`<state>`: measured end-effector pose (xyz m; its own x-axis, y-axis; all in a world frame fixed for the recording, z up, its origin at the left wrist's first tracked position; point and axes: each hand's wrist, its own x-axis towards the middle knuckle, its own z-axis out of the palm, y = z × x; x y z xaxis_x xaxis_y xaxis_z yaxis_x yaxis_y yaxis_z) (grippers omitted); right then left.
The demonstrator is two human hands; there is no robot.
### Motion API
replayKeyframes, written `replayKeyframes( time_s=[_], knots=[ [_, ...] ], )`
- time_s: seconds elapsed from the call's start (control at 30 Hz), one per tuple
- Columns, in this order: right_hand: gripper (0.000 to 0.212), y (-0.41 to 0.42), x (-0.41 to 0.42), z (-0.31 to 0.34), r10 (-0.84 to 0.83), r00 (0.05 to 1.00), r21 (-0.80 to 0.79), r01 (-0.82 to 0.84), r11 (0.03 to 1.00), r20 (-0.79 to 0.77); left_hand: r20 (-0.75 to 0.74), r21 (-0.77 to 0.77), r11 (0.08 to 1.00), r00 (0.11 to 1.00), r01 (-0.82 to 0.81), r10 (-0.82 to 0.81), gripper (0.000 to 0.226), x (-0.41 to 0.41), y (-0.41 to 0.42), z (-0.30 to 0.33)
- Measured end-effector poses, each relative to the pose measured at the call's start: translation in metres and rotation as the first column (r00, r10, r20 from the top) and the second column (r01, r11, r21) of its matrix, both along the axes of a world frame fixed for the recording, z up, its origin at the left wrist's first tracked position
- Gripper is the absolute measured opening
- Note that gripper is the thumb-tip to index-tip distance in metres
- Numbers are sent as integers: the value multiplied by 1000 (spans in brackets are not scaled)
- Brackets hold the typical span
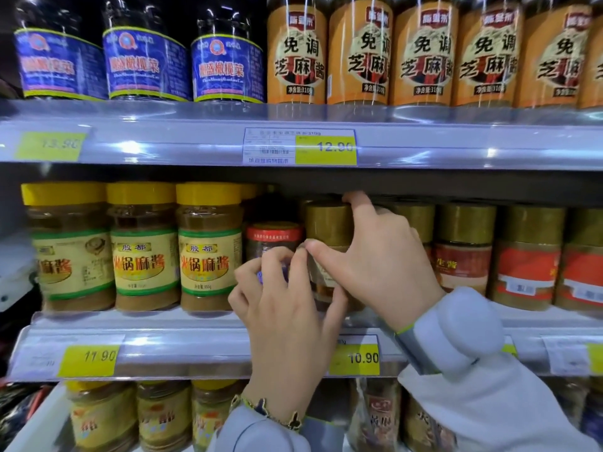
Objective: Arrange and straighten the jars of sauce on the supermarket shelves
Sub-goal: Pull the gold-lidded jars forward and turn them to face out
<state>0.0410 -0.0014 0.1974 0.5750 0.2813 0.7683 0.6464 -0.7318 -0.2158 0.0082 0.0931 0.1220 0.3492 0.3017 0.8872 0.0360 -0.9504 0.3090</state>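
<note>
On the middle shelf a small dark jar with a red neck band [273, 238] stands between yellow-lidded sesame paste jars [208, 246] and gold-lidded jars. My left hand [280, 314] curls its fingers round the lower front of the small dark jar. My right hand [372, 256] grips the neighbouring gold-lidded jar [328, 223], thumb on its left side and fingers over the lid. That jar's label is mostly hidden behind both hands. More gold-lidded jars with red labels [465, 246] line up to the right.
The upper shelf carries dark jars with blue labels [146, 60] and orange-labelled sesame sauce bottles [359, 53]. Its underside [391, 184] sits close above the gold lids. Price rails with yellow tags [326, 146] run along both shelf fronts. More jars [163, 415] stand on the shelf below.
</note>
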Motion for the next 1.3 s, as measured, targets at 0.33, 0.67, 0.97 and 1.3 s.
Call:
replayKeyframes(
  time_s=[0.33,0.67,0.97,1.3],
  knots=[
    [64,-5,-7,-5,-5,999,-104,10,995,46,-3,48,999,1000,-7,8,53,3,4,-3],
    [39,-31,17,2,1,939,-130,46,990,345,7,69,997,1000,-19,19,57,2,1,-7],
    [33,-33,40,-1,107,926,-109,-72,991,362,3,85,995,998,-55,55,56,4,-4,-9],
    [31,-34,34,9,122,954,-29,-118,993,273,31,49,998,999,-26,24,41,7,-17,-12]
  ],
)
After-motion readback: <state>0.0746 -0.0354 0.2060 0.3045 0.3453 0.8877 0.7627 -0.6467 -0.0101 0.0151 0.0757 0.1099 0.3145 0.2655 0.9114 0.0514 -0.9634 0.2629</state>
